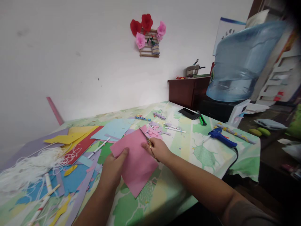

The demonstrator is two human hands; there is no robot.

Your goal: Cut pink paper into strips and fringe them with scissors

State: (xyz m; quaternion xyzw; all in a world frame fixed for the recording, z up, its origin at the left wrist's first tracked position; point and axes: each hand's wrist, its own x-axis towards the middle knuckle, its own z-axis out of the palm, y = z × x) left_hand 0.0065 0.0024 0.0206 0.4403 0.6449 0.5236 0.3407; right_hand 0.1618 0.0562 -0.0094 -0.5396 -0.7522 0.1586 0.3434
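My left hand grips a sheet of pink paper by its left edge, thumb on top. The sheet is tilted above the table at the middle of the view. In my right hand is a pair of scissors, with the fingers around the handles and the blades pointing up and left along the sheet's upper right edge. Whether the blades have paper between them I cannot tell. Pink and purple paper scraps lie just beyond the scissors.
Coloured paper, white string and markers cover the table's left side. To the right lie a blue glue gun with a cord, a green utility knife and a black phone. A large water bottle stands beyond.
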